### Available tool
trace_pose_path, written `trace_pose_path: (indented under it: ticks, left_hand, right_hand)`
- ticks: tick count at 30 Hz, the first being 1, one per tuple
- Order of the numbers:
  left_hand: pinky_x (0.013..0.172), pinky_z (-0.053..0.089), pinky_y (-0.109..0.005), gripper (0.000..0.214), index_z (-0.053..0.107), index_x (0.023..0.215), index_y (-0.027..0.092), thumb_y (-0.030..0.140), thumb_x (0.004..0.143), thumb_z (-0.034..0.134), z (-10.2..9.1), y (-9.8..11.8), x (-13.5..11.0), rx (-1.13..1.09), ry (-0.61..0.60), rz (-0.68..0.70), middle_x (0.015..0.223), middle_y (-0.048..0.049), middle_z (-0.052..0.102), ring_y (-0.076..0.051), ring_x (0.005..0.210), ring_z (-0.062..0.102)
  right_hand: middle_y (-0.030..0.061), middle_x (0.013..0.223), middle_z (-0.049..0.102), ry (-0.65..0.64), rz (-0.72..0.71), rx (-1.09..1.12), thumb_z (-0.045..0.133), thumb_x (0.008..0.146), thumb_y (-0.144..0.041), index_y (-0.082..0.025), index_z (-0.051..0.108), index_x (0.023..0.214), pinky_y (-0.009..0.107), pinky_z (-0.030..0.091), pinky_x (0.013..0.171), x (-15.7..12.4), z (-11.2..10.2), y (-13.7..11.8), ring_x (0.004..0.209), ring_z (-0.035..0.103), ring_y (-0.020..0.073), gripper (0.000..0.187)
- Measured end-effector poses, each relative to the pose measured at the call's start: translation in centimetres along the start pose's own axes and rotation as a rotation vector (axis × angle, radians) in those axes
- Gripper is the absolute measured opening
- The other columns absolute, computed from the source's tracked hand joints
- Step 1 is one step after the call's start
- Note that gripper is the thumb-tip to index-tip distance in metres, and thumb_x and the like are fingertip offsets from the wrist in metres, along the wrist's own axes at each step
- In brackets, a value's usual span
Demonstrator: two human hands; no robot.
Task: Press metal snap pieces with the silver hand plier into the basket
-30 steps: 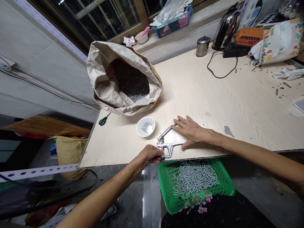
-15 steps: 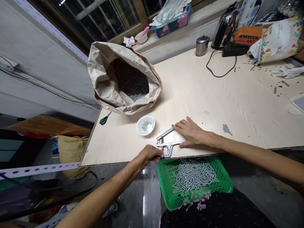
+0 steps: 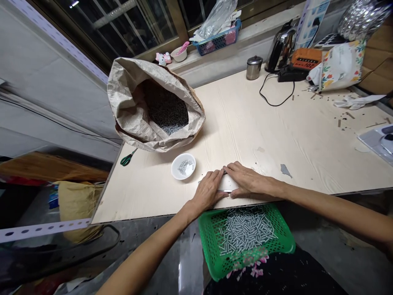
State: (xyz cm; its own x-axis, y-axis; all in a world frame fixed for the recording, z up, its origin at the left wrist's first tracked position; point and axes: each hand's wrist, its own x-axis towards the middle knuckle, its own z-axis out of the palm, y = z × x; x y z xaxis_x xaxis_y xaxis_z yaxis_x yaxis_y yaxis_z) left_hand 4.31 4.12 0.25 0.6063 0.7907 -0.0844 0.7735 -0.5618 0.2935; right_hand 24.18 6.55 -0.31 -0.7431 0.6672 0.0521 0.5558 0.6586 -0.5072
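Observation:
A pair of silver snap-fastener pliers lies near the front edge of the table, mostly covered by my hands. My left hand is wrapped over its head end, fingers on the upper handle and thumb at the lower one. From the other side my right hand grips the handle ends between fingers and thumb. The jaws and whatever may sit in them are hidden under my left hand. Just behind and left stands a white bowl with small silvery metal pieces. Below the table edge, a green basket holds many short ridged metal pieces.
A large paper sack of dark metal pieces stands at the back left. Green-handled scissors lie beside it. A grey scrap is right of my hands. Farther back are a metal canister, a kettle and a black cable.
My left hand has moved from the pliers' jaw up onto the head and handles. The handles sit closer together in my hands. The view has shifted slightly right.

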Motion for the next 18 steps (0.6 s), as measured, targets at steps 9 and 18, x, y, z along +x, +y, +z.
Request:
trace_pose_path:
  ticks: [9,18]
  left_hand:
    - [0.079,0.045,-0.035,0.024,0.062,0.098,0.015,0.035,0.092,0.048,0.4,-0.1,1.6,-0.004,0.041,-0.071,0.089,-0.0074,0.060,-0.022,0.088,0.051]
    - [0.098,0.044,-0.049,0.032,0.053,0.121,0.018,0.027,0.090,0.052,2.3,1.3,-0.8,0.035,0.231,-0.123,0.132,-0.0146,0.052,-0.029,0.125,0.044]
  right_hand:
    - [0.0080,0.090,0.057,0.035,0.071,-0.099,0.053,0.090,-0.020,-0.016,0.058,0.087,0.033,0.044,0.075,0.5,0.8,0.9,0.087,0.050,0.0206,0.008]
    - [0.0127,0.108,0.055,0.012,0.018,-0.156,0.072,0.074,-0.048,-0.013,0.056,0.113,0.036,0.043,0.078,0.7,-0.1,2.2,0.094,0.048,0.0256,0.054]
